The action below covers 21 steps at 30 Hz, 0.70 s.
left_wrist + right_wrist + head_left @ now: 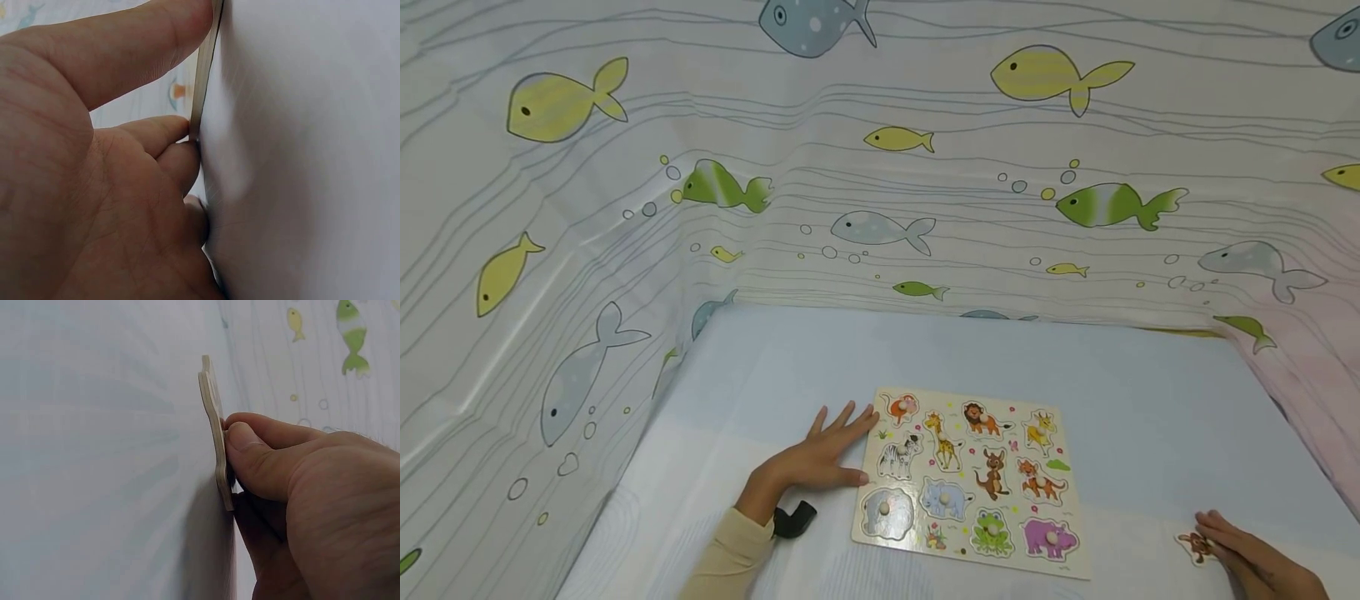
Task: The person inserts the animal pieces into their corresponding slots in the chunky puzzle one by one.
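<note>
A wooden animal puzzle board [966,550] lies on the white-covered table, its pictures showing a lion, giraffe, zebra, frog, hippo and several others. My left hand [816,458] is spread at the board's left side, thumb and fingertips right at its edge. In the left wrist view, the board's thin wooden edge [203,75] runs along those fingers. Off to the right, my right hand [1262,554] pinches a small puzzle piece [1193,547] with a brown animal on it. The right wrist view shows this piece [215,440] edge-on, thumb and forefinger gripping it on its upper face, close over the table.
White cloth printed with fish [883,227] hangs as walls behind and at both sides of the table [925,350]. A black curved object [795,520] sits at the left wrist. Small knobs stand up from several pieces on the board.
</note>
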Motion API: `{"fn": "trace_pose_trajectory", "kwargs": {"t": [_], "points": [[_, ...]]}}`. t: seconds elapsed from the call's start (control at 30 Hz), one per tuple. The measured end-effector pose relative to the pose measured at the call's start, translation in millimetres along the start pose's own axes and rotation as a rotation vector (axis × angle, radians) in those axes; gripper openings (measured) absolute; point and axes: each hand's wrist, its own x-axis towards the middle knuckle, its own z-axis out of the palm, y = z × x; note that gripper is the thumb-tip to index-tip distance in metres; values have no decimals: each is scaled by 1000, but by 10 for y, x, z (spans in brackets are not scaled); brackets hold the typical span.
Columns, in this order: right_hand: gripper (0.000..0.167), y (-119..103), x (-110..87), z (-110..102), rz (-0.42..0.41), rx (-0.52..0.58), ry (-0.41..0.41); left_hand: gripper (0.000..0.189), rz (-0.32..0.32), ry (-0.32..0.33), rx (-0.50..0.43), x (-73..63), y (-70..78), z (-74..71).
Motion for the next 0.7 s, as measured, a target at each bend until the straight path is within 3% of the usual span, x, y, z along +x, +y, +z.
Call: {"fn": "trace_pose_trajectory", "kwargs": {"t": [0.17,0.33,0.4,0.5,0.57,0.7], "points": [[33,-51,17,28,20,-39,68,93,0,0,1,-6,17,-6],[23,-263,70,100,327,-128,199,92,6,2,-1,-10,37,-16],[29,-339,118,115,410,-96,253,93,8,0,-2,-8,34,-16],[28,-421,207,116,432,2,312,93,5,0,-7,-4,23,-9],[33,-458,267,111,389,64,336,93,0,1,-5,0,15,-1],[30,-569,408,96,409,100,319,94,-4,6,1,6,1,20]]}}
